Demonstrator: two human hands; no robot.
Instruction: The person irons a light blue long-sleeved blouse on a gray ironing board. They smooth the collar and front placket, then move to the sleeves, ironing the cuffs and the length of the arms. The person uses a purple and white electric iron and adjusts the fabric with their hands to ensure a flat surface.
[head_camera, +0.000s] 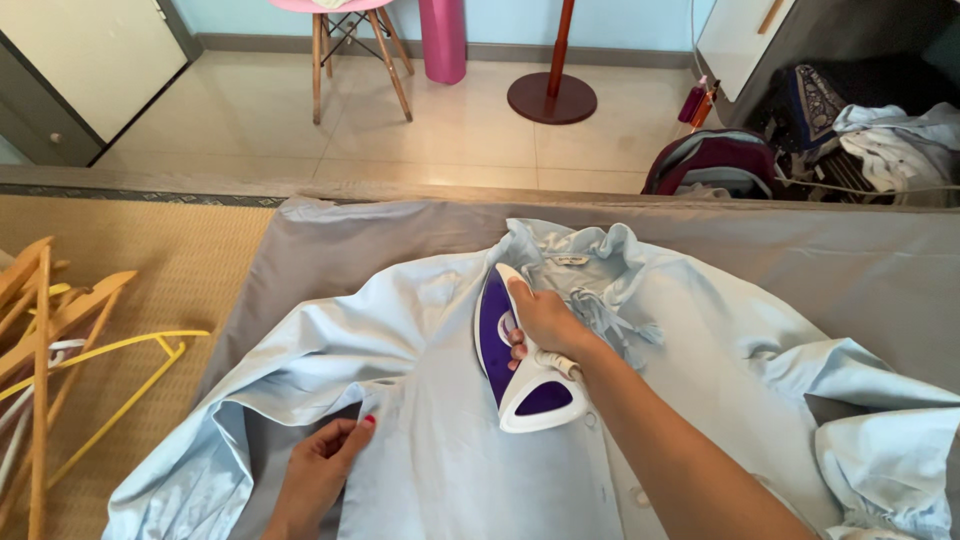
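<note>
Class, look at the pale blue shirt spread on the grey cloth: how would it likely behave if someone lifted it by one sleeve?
The pale blue shirt would probably hang limp, since it already lies in soft folds and bunches at the sleeves. It looks thin, so likely light. Where the left hand holds its edge, pulling would probably crease it rather than slide it whole.
</note>
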